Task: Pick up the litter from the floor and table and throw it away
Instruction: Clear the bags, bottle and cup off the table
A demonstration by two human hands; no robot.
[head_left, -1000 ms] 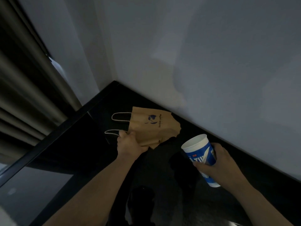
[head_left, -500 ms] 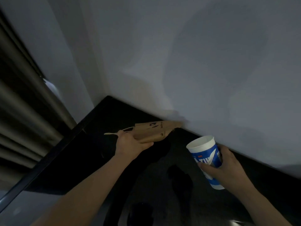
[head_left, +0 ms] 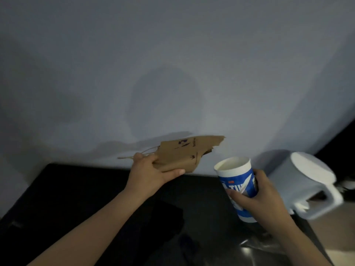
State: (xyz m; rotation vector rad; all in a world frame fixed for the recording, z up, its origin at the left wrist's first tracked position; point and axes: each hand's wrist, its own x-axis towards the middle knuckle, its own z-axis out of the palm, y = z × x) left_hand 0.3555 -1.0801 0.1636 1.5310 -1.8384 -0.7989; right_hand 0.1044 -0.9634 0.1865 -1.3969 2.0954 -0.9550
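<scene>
Fingers of my right hand curl round the blue paper cup and my left hand pinches the torn brown bag, both held clear of the dark surface (pickup done, I judge), next a carry to the white bin near my right.

Pale wall, dark glossy surface

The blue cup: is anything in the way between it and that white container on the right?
Nothing visible. The right hand holds the blue cup just left of the white container, with only open space between them. The left hand with the paper bag is off to the other side.
</scene>
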